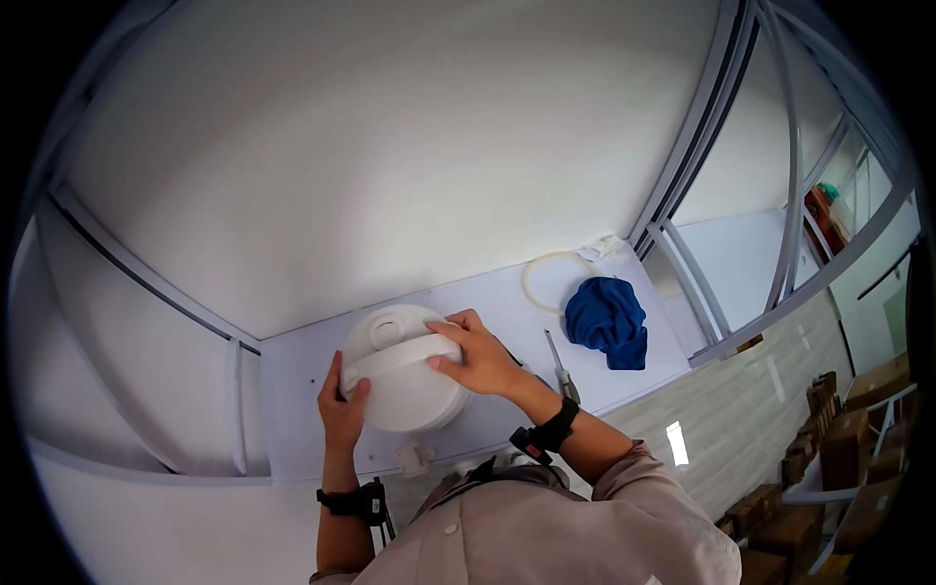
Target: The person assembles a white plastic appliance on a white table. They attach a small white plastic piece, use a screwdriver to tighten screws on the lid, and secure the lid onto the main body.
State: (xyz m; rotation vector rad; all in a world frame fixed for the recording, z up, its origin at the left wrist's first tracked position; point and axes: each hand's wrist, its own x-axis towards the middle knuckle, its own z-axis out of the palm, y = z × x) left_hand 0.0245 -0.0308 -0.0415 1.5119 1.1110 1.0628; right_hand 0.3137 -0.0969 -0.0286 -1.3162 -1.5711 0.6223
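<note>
A round white lidded appliance point(405, 390), which looks like a rice cooker, stands on the white table before me. A curved carrying handle point(405, 354) arches across its lid, in front of a small round vent point(387, 331). My left hand point(343, 411) holds the left side, its thumb near the handle's left end and its fingers along the rim. At the handle's right end, my right hand point(480, 356) grips with the thumb on the near side and the fingers on the far side. A small white part point(414, 458) sits at the near table edge, just below the appliance.
Right of the appliance lie a screwdriver point(560, 369), a crumpled blue cloth point(606, 320) and a pale ring point(527, 285). Whitish crumpled material point(612, 248) rests at the far right corner. Metal frame posts point(690, 283) flank the table point(507, 409). Cardboard boxes point(846, 448) stand at the right.
</note>
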